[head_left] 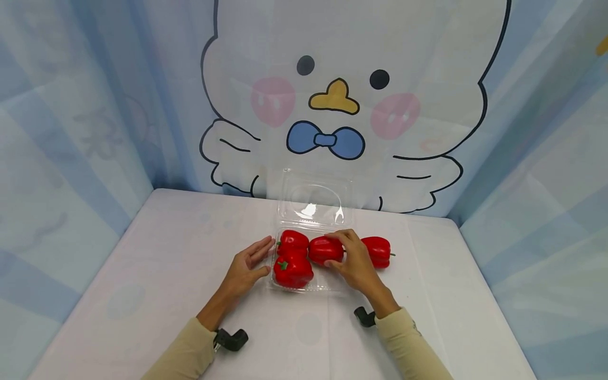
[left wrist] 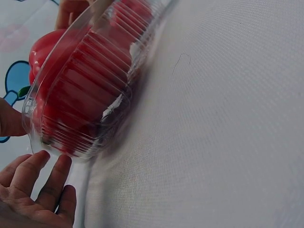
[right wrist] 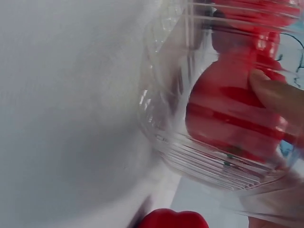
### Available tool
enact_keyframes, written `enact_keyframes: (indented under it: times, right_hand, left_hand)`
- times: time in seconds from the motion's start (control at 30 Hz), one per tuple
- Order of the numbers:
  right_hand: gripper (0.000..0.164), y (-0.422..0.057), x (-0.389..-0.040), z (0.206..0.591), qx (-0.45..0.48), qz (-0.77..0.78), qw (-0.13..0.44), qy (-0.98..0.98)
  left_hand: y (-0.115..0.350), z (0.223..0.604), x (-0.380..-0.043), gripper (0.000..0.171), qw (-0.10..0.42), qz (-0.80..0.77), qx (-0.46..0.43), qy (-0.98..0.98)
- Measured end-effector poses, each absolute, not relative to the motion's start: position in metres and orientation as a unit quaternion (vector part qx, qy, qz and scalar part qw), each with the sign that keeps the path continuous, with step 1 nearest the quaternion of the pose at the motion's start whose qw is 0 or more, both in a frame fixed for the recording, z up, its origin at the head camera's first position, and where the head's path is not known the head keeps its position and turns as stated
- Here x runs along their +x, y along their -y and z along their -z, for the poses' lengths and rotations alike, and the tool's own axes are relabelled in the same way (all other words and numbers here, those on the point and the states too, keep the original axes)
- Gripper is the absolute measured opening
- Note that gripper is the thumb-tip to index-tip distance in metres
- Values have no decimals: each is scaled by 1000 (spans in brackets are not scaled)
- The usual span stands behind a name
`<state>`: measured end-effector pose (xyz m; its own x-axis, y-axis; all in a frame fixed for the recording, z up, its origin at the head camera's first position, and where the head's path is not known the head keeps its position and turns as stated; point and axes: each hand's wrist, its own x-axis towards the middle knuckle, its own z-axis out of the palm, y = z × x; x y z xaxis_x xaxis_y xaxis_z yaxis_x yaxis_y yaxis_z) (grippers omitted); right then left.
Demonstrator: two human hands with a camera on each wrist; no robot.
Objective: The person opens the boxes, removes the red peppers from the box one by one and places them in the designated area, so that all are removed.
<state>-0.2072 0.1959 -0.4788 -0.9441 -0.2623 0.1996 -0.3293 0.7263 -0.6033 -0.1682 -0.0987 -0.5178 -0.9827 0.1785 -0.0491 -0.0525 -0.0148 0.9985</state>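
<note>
A clear plastic clamshell container lies on the table with its lid folded back. Inside its left half, two red bell peppers sit one behind the other. My right hand grips another red bell pepper between thumb and fingers, over the container's right half. At the left rim is my left hand, fairly straight fingers and thumb around the corner, touching or nearly touching the plastic. One more red bell pepper lies on the table, right of the container, partly behind my right hand.
A white cloth covers the table. Behind it hangs a curtain with a cartoon bird, and pale blue drapes enclose the sides. A dark wrist mount sticks out from the left sleeve, another from the right.
</note>
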Motion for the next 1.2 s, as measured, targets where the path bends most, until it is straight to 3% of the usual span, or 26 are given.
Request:
enact_keyframes:
  times: [1.2]
  right_hand:
    - [73,-234,-175,442,146,-349,154,913]
  left_hand:
    - [100,522,-169,78,77,-702,57,-706]
